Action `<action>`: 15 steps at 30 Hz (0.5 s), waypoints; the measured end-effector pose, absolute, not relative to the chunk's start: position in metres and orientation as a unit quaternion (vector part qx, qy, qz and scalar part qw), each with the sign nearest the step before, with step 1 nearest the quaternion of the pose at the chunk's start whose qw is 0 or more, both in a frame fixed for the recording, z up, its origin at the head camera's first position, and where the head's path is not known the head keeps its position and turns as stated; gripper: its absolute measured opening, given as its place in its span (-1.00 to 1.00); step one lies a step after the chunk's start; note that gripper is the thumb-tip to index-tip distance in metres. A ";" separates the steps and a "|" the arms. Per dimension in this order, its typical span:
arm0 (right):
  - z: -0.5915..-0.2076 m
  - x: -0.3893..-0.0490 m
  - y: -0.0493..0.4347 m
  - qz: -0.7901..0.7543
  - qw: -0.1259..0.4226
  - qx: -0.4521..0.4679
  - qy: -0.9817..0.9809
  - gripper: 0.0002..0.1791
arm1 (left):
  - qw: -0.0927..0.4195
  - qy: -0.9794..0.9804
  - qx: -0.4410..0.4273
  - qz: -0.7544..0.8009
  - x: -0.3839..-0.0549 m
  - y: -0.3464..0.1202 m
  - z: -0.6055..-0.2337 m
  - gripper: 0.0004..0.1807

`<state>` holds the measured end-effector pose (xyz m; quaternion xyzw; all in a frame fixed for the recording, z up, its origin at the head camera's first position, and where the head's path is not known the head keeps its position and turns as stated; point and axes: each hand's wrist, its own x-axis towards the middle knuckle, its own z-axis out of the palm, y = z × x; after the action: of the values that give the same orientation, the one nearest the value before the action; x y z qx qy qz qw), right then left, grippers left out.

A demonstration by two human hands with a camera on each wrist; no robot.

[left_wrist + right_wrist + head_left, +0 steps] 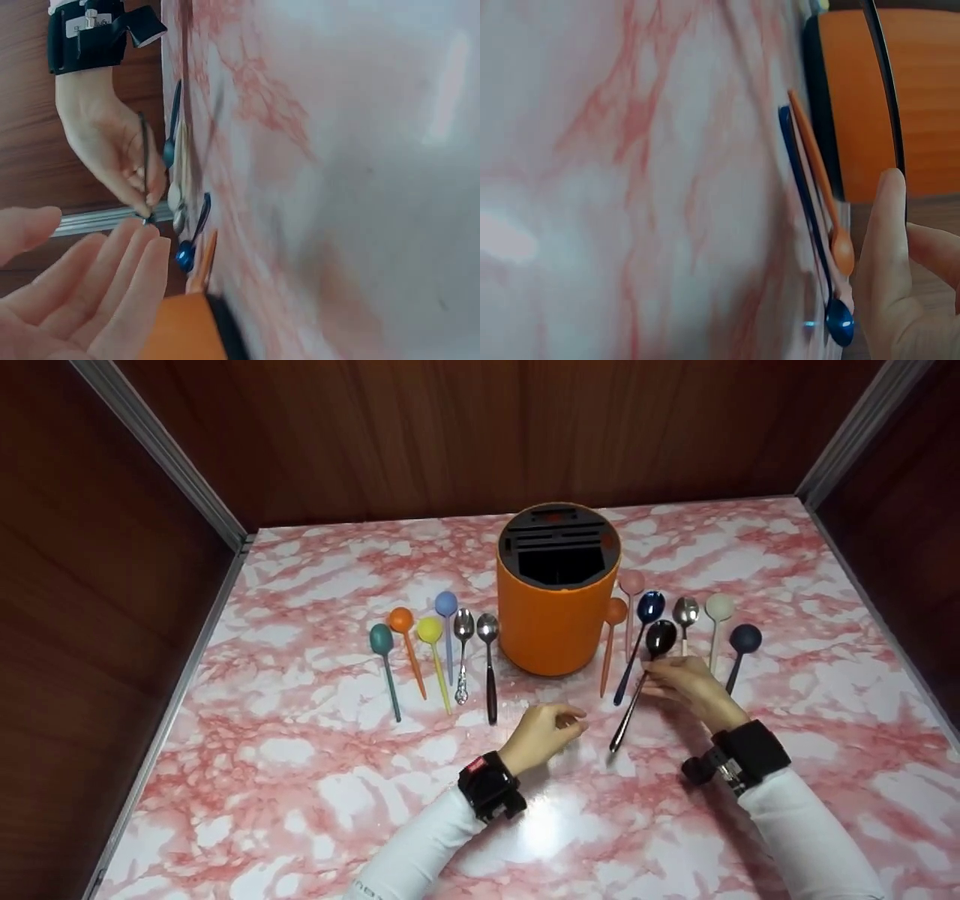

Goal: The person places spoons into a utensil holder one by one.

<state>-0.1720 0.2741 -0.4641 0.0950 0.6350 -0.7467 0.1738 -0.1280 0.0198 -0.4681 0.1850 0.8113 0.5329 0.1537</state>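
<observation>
Fingers of the right hand (690, 684) pinch the black spoon (645, 675); left hand (541, 735) seems relaxed, empty.

Thirteen spoons (487, 664) (six left, seven right of it) and one orange holder (556, 607).

Overhead light falls evenly; a white glare patch sits on the glossy tabletop (547, 829) near the wrists. Surrounding walls are dim. Head view is sharp; both wrist views are soft, washed out and blurred close up.
</observation>
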 end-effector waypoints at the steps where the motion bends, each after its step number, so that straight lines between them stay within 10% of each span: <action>1: -0.464 -0.171 0.272 -0.751 0.174 0.095 0.630 -0.79 | 0.175 0.801 0.163 0.549 -0.130 0.023 -0.469 -0.73; 15: -0.460 -0.154 0.254 -0.785 0.166 0.065 0.593 -0.86 | 0.244 0.760 0.130 0.588 -0.133 0.045 -0.481 -0.79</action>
<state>-0.1541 0.2544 -0.4601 0.0653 0.5932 -0.7850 0.1662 -0.1335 0.0449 -0.4809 0.1301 0.7600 0.5881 0.2442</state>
